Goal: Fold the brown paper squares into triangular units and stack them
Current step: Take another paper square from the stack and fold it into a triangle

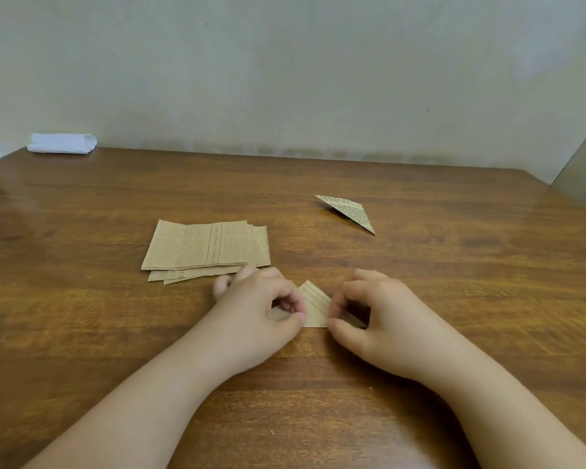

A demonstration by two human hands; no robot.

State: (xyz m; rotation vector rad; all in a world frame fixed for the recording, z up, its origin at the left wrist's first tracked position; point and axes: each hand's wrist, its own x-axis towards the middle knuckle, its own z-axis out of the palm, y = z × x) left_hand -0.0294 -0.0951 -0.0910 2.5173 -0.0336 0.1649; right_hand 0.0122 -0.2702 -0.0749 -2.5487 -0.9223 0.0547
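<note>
A brown printed paper piece (315, 308), folded to a triangle with its point facing away from me, lies flat on the wooden table (420, 333) between my hands. My left hand (261, 309) pinches its left corner with curled fingers and thumb. My right hand (369, 309) pinches its right corner the same way. Both corners are hidden under my fingers. A fanned pile of flat brown paper squares (203, 250) lies just beyond my left hand. One folded triangular unit (349, 213) with dark print sits apart at the back right.
A rolled white cloth (61, 143) rests at the table's far left corner against the grey wall. The table's right edge runs diagonally at the far right.
</note>
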